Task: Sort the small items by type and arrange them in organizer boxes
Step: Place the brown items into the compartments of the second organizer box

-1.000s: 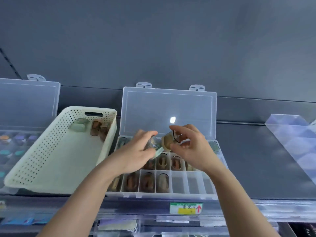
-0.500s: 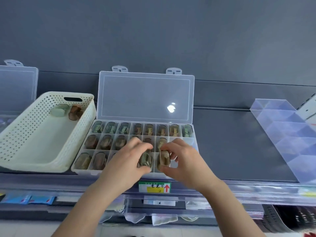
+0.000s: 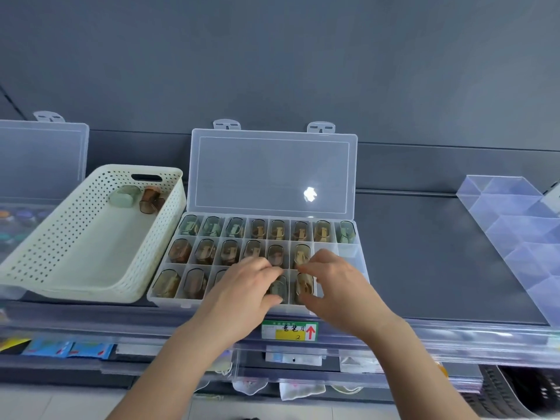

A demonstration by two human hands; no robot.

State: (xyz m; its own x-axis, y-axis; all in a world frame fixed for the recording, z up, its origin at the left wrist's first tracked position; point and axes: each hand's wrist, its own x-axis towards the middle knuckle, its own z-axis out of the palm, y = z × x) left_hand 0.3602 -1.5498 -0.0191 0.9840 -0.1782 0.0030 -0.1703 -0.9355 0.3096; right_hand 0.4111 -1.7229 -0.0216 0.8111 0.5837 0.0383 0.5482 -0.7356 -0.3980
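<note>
Clear organizer box [image 3: 175, 301] front edge | left hand [image 3: 245, 287] pinches green item [image 3: 279, 288] | right hand [image 3: 338, 286] pinches tan item [image 3: 304, 285] | dark shelf [image 3: 439, 262] rightward

place: retail shop | dark display shelf [image 3: 424, 256] with clear front rail | price tag [image 3: 289, 330], yellow-green, red arrow, on rail | packets [image 3: 69, 348] stocked on tier below | clear divider tray [image 3: 515, 225] | organizer box [image 3: 272, 171] of small items [image 3: 322, 231] on shelf
</note>
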